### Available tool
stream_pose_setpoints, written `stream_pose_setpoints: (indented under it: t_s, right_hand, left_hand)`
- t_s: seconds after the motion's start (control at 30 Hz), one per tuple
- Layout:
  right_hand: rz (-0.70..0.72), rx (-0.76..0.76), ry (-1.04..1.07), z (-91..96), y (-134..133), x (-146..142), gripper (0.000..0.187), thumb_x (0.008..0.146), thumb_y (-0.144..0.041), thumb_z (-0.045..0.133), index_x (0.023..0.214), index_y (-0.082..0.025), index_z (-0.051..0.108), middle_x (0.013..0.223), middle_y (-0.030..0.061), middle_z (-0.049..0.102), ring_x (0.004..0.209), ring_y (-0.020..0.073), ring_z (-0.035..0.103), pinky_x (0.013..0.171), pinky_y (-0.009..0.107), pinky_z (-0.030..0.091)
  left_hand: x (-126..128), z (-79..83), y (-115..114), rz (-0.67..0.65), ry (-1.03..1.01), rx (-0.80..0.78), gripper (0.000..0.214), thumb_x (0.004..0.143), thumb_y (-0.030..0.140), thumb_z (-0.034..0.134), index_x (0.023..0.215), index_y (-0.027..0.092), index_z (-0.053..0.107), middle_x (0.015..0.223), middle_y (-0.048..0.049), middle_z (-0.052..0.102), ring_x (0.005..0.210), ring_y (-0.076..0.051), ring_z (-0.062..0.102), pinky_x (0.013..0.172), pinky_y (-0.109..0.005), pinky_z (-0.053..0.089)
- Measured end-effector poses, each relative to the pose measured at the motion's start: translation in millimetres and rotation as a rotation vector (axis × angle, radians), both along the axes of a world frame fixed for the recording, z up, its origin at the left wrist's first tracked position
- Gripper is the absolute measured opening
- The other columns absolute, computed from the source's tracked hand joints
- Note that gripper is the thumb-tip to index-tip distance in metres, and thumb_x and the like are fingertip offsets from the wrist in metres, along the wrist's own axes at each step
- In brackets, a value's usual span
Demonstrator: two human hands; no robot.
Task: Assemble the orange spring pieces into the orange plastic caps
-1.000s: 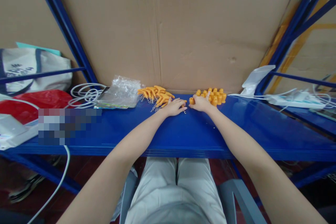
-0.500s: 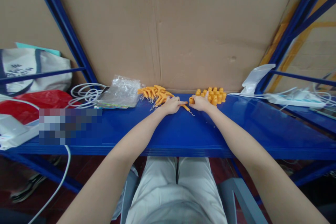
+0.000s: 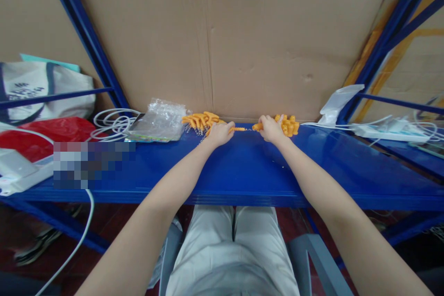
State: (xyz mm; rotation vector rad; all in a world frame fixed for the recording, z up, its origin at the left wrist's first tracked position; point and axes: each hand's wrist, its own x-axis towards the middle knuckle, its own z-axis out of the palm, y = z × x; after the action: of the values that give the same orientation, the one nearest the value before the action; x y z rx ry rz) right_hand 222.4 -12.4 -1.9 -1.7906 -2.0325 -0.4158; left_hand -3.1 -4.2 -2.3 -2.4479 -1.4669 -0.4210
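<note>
My left hand [image 3: 221, 134] is closed around an orange corkscrew [image 3: 239, 129]. Its ribbed shaft and thin metal spiral point right, toward my right hand [image 3: 271, 129]. That hand is closed on an orange hollow-looking piece [image 3: 256, 127]; the spiral's tip is close to its near end, and whether they touch I cannot tell. Beside and behind my left hand lies a pile of orange corkscrews [image 3: 199, 120], spirals toward me. A cluster of upright orange pieces [image 3: 290, 126] stands right of my right hand, partly hidden by it.
A clear plastic bag [image 3: 159, 120] and coiled white cable [image 3: 113, 125] lie left on the blue table [image 3: 236, 175]. Farther left are a red bag [image 3: 65, 132] and a white power strip [image 3: 21, 173]. Cardboard [image 3: 260, 46] walls the back. Another power strip [image 3: 391, 132] lies right.
The corkscrew has turned from slanting down toward me to pointing level at my right hand. Both hands have shifted slightly, and the orange piece in my right hand now faces the spiral.
</note>
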Motion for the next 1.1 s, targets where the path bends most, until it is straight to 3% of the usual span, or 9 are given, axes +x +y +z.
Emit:
stream_pose_setpoints:
  t_s: [0.43, 0.57, 0.73, 0.97, 1.1]
  right_hand:
    - [-0.004, -0.070, 0.012, 6.3, -11.8, -6.3, 0.038, 0.088, -0.009, 0.047, 0.121, -0.018, 0.064, 0.127, 0.0178, 0.069, 0.125, 0.0372, 0.061, 0.118, 0.076, 0.013]
    - [0.064, -0.071, 0.034, 3.2, -7.2, -6.0, 0.032, 0.090, -0.015, 0.051, 0.118, -0.022, 0.066, 0.130, 0.0150, 0.069, 0.127, 0.0361, 0.060, 0.118, 0.077, 0.011]
    - [0.171, -0.082, 0.027, 2.9, -8.7, -12.5, 0.033, 0.093, -0.021, 0.055, 0.123, -0.022, 0.068, 0.133, 0.0147, 0.068, 0.130, 0.0357, 0.057, 0.119, 0.077, 0.009]
    - [0.225, -0.066, 0.038, 1.2, -5.6, -11.6, 0.034, 0.095, -0.023, 0.058, 0.127, -0.024, 0.068, 0.130, 0.0129, 0.070, 0.128, 0.0338, 0.060, 0.119, 0.072, 0.017]
    - [0.288, -0.080, 0.068, -1.3, 1.2, -6.3, 0.036, 0.092, -0.022, 0.060, 0.127, -0.021, 0.069, 0.123, 0.0120, 0.073, 0.115, 0.0298, 0.065, 0.114, 0.059, 0.035]
  left_hand:
    - [-8.5, 1.1, 5.0, 0.116, -0.047, 0.005, 0.035, 0.099, 0.031, 0.045, 0.126, 0.020, 0.064, 0.120, -0.0143, 0.076, 0.114, -0.034, 0.069, 0.097, -0.046, 0.045]
    - [-7.5, -1.2, 6.7, 0.111, -0.073, 0.002, 0.034, 0.097, 0.032, 0.048, 0.123, 0.020, 0.066, 0.116, -0.0158, 0.077, 0.113, -0.037, 0.069, 0.098, -0.049, 0.044]
    - [-2.6, -3.2, 7.0, 0.094, -0.063, -0.024, 0.033, 0.097, 0.030, 0.048, 0.125, 0.022, 0.064, 0.118, -0.0133, 0.077, 0.113, -0.034, 0.069, 0.097, -0.046, 0.047]
    - [-8.2, -3.0, 11.2, -0.021, -0.212, -0.101, 0.028, 0.096, 0.025, 0.054, 0.123, 0.022, 0.062, 0.106, -0.0070, 0.079, 0.098, -0.024, 0.073, 0.088, -0.034, 0.053]
    - [-12.7, -3.7, 15.1, -0.078, -0.246, -0.102, 0.025, 0.094, 0.024, 0.056, 0.119, 0.023, 0.063, 0.097, -0.0043, 0.078, 0.091, -0.022, 0.072, 0.084, -0.032, 0.054]
